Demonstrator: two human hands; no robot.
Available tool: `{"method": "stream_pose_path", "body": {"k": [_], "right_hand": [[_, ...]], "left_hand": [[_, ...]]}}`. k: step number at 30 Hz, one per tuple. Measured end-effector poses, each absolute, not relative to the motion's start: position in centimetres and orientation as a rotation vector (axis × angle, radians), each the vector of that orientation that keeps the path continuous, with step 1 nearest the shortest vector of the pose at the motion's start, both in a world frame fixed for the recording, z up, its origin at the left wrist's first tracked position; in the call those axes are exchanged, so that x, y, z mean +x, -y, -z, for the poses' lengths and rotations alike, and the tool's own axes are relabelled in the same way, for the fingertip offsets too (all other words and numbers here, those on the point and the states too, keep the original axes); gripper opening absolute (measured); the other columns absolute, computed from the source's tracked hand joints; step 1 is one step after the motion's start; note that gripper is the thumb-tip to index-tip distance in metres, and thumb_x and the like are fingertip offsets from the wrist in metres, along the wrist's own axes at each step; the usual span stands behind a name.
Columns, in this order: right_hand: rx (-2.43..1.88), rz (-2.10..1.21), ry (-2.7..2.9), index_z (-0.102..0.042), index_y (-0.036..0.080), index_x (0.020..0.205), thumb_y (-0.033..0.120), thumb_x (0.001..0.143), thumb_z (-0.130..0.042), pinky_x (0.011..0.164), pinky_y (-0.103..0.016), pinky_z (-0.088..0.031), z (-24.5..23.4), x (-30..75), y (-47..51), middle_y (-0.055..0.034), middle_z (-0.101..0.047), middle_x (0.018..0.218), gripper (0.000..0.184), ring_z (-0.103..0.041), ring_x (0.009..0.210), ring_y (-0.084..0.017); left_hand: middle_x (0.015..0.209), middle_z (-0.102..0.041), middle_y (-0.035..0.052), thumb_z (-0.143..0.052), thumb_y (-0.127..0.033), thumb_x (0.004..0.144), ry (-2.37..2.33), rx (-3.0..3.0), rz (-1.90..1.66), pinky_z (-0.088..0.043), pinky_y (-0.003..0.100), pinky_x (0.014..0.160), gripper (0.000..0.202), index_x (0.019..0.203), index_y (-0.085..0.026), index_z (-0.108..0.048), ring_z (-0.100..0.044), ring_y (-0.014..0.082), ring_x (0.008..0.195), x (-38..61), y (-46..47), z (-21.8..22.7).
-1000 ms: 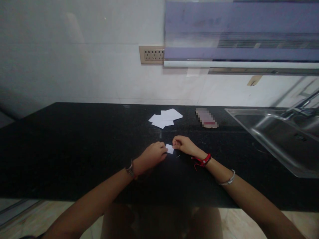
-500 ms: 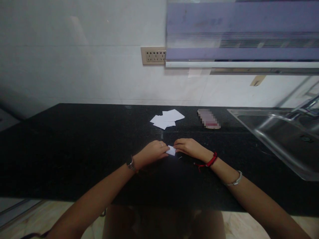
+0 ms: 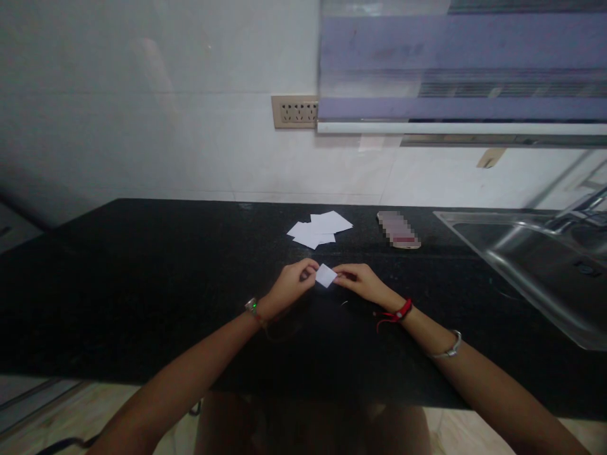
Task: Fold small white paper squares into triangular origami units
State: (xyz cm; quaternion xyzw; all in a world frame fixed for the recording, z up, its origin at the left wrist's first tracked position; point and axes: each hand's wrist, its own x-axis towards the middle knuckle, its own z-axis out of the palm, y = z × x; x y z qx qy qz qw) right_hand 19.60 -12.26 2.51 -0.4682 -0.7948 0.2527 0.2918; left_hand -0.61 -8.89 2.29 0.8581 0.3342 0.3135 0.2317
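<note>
Both hands meet over the black counter point(image 3: 142, 265) and hold one small white paper piece point(image 3: 325, 275) between them. My left hand point(image 3: 291, 283) pinches its left edge with curled fingers; a watch sits on that wrist. My right hand point(image 3: 360, 280) pinches the right edge; a red cord bracelet and a metal bangle ring that forearm. The paper is lifted a little off the counter and tilted like a diamond.
A loose pile of white paper pieces point(image 3: 318, 229) lies further back on the counter. A blurred phone-like object point(image 3: 398, 229) rests to its right. A steel sink point(image 3: 540, 265) with a tap fills the right side. A wall socket point(image 3: 294, 111) is on the tiled wall.
The small paper has come up off the counter and turned; both hands rose slightly and now pinch it at its two sides rather than pressing it down.
</note>
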Motion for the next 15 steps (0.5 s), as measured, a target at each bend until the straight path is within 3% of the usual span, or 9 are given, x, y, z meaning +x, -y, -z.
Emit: {"method": "stream_pose_path", "body": {"k": [6, 15], "right_hand": [[-1.299, -0.966, 1.959, -0.059, 0.011, 0.094, 0.032, 0.073, -0.054, 0.053, -0.020, -0.036, -2.2, 18.8, 12.1, -0.0016, -0.059, 0.069, 0.030, -0.049, 0.057, -0.009], [-1.433, -0.617, 2.123, -0.061, 0.013, 0.076, 0.020, 0.071, -0.057, 0.054, -0.020, -0.036, -1.7, 18.3, 12.1, -0.0011, -0.056, 0.065, 0.010, -0.049, 0.058, -0.010]], "left_hand": [[0.067, -0.059, -0.0029, -0.048, -0.016, 0.073, -0.965, 2.205, -0.750, -0.039, 0.017, 0.054, 0.013, 0.083, -0.016, -0.056, -0.053, 0.0082, 0.059, -0.2, 8.9, -2.0], [0.077, -0.058, 0.0008, -0.050, -0.021, 0.075, -0.838, 2.536, -0.607, -0.038, 0.023, 0.068, 0.009, 0.080, -0.016, -0.056, -0.052, 0.0131, 0.075, -0.1, 8.5, -1.4]]}}
